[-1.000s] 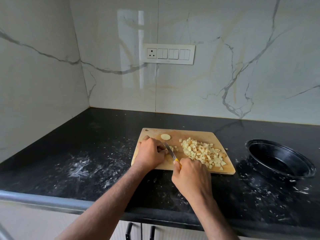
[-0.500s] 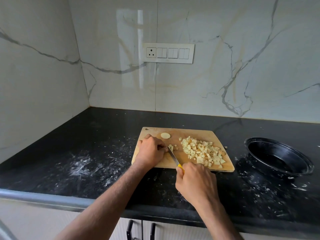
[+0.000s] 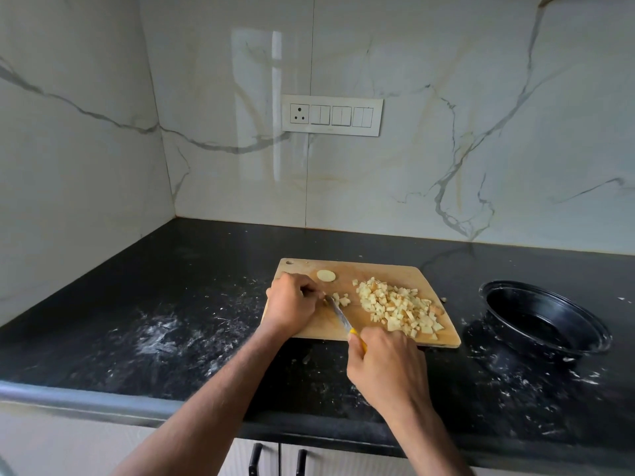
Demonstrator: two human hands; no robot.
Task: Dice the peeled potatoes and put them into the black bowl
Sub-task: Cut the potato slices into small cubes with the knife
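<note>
On the board (image 3: 395, 273), left hand (image 3: 290, 302) curled — its hold hidden, right hand (image 3: 386, 367) gripping knife (image 3: 338, 312).

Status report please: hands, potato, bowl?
Right hand grips knife; left hand holds potato piece, hidden. Diced pile on board. Black bowl empty, path clear.
</note>
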